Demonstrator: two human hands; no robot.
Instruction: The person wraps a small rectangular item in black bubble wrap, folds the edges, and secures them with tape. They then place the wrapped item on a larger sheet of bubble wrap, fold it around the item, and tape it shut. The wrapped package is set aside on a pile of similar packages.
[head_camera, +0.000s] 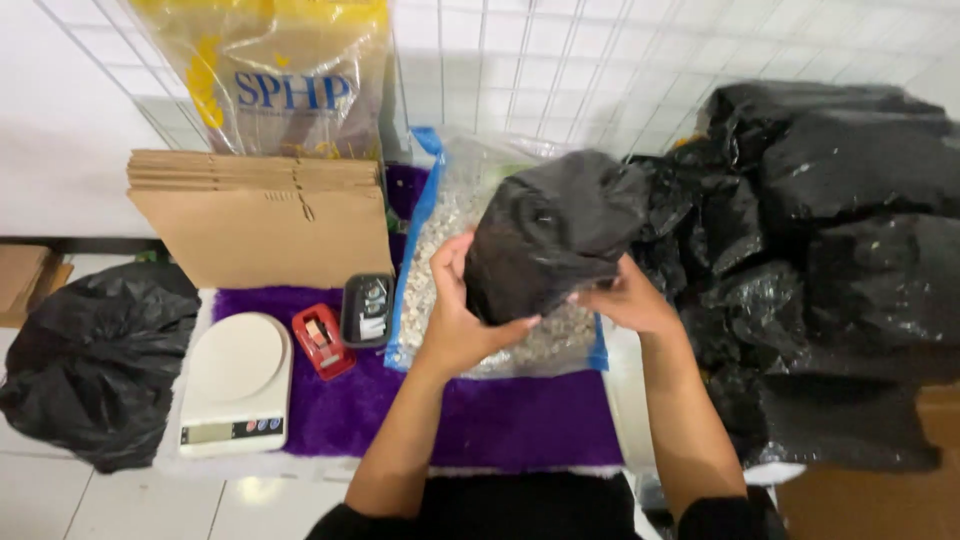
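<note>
Hands grip a filled black plastic bag (553, 235) above an open sack of pale gravel (450, 260), left hand (462, 320) cupped beneath, right hand (628, 298) pinching its edge; thin film could slip or tear, spilling contents.

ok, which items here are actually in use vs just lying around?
In use:
- left hand and right hand, both gripping the black plastic bag
- clear sack of pale gravel beneath it

Lying about:
- white kitchen scale
- red tape dispenser
- flat cardboard boxes
- pile of filled black bags
</note>
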